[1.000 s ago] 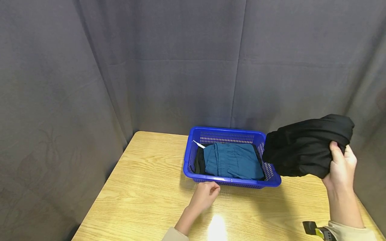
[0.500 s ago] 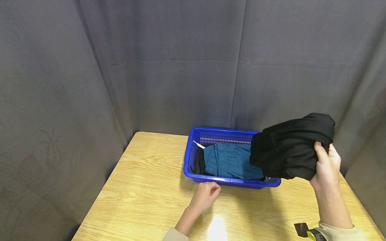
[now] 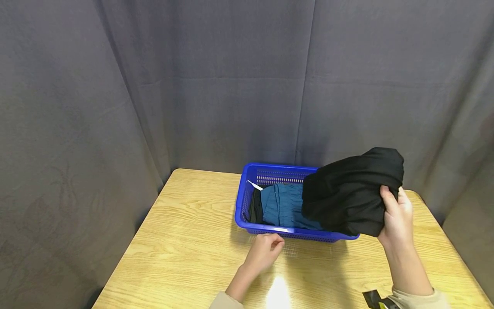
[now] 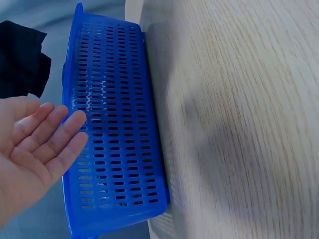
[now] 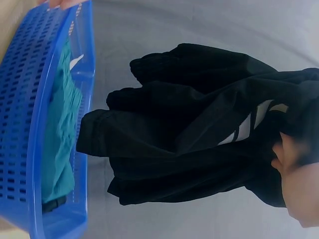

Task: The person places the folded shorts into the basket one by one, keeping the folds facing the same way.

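My right hand (image 3: 398,221) grips a folded black garment (image 3: 351,193) at its right end, thumb on the near face. The garment is raised above the right part of a blue plastic basket (image 3: 247,228). Pale stripes show on its side in the right wrist view, where loose folds hang towards the basket (image 5: 37,164). Inside the basket lies a folded teal garment (image 3: 285,208) with a gathered band, partly covered from sight by the black one. Just in front of the basket, my left hand (image 3: 264,252) holds nothing; its fingers are loosely bent in the left wrist view.
Darker cloth (image 3: 255,207) and a thin white strip (image 3: 254,185) show at the basket's left inner side. The basket stands at the back of a wooden table (image 3: 185,223). Behind it hangs a grey curtain (image 3: 231,107), and more curtain flanks both sides.
My right hand has carried the black garment leftward, from beside the basket to above its right part, hiding more of the teal garment. The left hand has stayed almost still.
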Demonstrator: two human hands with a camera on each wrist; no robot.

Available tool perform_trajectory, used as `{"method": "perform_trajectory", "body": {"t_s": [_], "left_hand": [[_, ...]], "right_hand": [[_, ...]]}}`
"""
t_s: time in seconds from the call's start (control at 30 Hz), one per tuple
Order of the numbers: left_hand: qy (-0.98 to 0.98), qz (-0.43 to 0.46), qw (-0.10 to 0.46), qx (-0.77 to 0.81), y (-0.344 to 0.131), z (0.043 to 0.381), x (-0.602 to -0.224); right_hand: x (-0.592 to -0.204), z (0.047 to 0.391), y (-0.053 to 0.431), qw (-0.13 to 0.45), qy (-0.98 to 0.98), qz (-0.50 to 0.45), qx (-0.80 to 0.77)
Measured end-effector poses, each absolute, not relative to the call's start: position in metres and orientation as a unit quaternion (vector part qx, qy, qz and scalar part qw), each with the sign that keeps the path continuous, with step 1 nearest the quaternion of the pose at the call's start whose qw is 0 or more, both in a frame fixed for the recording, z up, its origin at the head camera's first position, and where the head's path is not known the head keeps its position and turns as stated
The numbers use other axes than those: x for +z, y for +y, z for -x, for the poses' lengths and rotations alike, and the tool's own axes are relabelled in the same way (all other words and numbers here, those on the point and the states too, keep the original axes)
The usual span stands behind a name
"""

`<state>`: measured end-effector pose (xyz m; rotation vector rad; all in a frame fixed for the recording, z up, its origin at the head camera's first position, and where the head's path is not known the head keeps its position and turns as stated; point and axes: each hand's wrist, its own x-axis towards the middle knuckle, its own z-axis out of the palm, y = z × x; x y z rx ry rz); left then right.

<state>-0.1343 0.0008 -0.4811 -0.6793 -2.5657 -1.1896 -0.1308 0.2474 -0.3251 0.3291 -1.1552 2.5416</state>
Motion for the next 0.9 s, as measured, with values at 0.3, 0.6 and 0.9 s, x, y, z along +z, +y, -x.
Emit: {"method": "perform_trajectory", "body": {"t_s": [0.3, 0.6, 0.9], "left_hand": [[-0.870, 0.246, 0.119, -0.410, 0.003, 0.136, -0.476], [-0.870, 0.274, 0.127, -0.389, 0.012, 0.135, -0.464], [-0.873, 0.329, 0.113, -0.341, 0.027, 0.129, -0.457]], "right_hand": [[-0.322, 0.129, 0.229, 0.155, -0.404, -0.135, 0.891], [-0.324, 0.128, 0.212, 0.146, -0.417, -0.110, 0.890], [-0.327, 0.127, 0.200, 0.133, -0.439, -0.093, 0.884]]}}
